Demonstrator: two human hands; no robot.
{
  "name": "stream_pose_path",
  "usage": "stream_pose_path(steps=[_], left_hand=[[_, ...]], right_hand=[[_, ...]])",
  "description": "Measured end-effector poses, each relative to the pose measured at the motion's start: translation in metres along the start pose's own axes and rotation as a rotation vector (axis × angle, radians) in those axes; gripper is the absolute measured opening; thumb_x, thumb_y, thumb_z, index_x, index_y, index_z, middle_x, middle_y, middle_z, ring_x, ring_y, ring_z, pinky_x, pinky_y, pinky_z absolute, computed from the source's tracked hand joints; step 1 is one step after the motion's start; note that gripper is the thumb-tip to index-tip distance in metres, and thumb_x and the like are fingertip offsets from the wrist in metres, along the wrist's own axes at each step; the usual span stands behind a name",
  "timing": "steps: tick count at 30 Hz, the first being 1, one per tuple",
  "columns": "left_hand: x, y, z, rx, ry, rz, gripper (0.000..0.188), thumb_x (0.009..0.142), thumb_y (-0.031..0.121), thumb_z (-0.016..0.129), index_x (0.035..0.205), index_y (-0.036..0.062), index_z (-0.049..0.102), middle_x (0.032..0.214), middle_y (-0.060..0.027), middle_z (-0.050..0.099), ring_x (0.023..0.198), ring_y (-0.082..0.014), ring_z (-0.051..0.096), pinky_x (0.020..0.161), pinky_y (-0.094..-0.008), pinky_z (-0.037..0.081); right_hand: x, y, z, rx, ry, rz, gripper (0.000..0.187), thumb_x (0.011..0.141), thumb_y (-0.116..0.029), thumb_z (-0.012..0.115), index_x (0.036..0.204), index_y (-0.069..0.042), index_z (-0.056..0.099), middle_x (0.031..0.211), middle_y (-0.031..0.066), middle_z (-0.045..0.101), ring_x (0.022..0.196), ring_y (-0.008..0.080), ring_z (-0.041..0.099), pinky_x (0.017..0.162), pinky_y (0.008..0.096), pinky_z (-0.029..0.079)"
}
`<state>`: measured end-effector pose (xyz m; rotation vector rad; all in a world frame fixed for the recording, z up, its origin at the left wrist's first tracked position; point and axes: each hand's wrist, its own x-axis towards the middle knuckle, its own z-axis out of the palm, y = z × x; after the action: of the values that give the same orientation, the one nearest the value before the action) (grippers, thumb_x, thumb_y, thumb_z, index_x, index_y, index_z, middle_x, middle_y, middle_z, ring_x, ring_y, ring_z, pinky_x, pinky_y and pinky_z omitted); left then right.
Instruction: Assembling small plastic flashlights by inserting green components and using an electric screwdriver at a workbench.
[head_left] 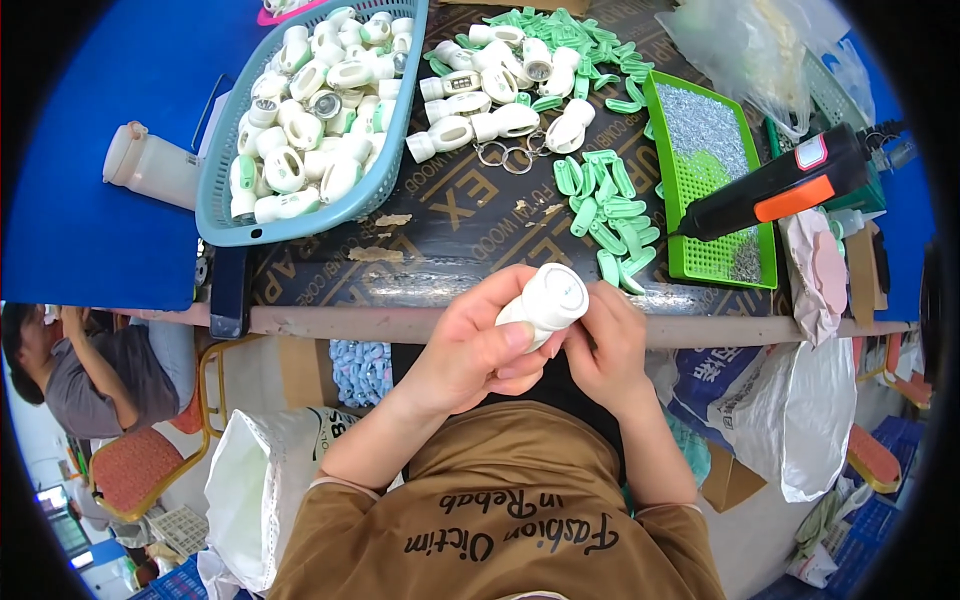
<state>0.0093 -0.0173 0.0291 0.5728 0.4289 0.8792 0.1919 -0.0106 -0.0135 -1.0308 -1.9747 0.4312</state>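
Note:
My left hand is wrapped round a small white flashlight, its round head tipped up and away from me, just off the table's near edge. Pressed close against the flashlight's right side, my right hand has its fingers curled in a pinch; whatever they grip is hidden. Beyond my hands lies a cluster of loose green clips. More white flashlights are heaped farther back, some with openings in their bodies, and metal key rings lie by them.
A blue basket full of white flashlights stands at the left, near a lidded cup. On the right, a black electric screwdriver hangs over a green tray of small metal screws. Another person sits far left.

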Motion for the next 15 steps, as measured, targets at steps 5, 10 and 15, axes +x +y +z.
stream_pose_path(steps=[5, 10, 15], left_hand=[[-0.0025, 0.0, -0.0016, -0.083, -0.003, 0.051, 0.035, 0.091, 0.012, 0.052, 0.124, 0.0037, 0.042, 0.09, -0.0089, 0.054, 0.054, -0.005, 0.034, 0.044, -0.0183, 0.029], [-0.0022, 0.0027, 0.0043, 0.063, 0.153, 0.058, 0.051, 0.083, 0.031, 0.064, 0.117, -0.0019, 0.045, 0.084, -0.0143, 0.053, 0.046, -0.0045, 0.031, 0.037, -0.0181, 0.024], [-0.0026, 0.0032, 0.0044, 0.044, 0.169, 0.052, 0.05, 0.083, 0.031, 0.065, 0.116, -0.0014, 0.045, 0.084, -0.014, 0.053, 0.046, -0.0043, 0.03, 0.037, -0.0179, 0.024]], right_hand=[[0.002, -0.0033, 0.0028, 0.026, 0.036, 0.0, 0.021, 0.072, -0.001, 0.066, 0.092, -0.004, 0.062, 0.082, 0.0095, 0.06, 0.07, 0.0273, 0.059, 0.06, 0.036, 0.047], [0.004, -0.0046, 0.004, 0.007, 0.037, -0.006, 0.018, 0.074, -0.001, 0.067, 0.09, -0.005, 0.062, 0.081, 0.0086, 0.06, 0.07, 0.0267, 0.059, 0.059, 0.0351, 0.046], [0.0029, -0.0047, 0.0042, 0.005, 0.035, 0.0, 0.018, 0.073, -0.001, 0.068, 0.09, -0.005, 0.062, 0.082, 0.0086, 0.06, 0.07, 0.0267, 0.059, 0.06, 0.0353, 0.047]])
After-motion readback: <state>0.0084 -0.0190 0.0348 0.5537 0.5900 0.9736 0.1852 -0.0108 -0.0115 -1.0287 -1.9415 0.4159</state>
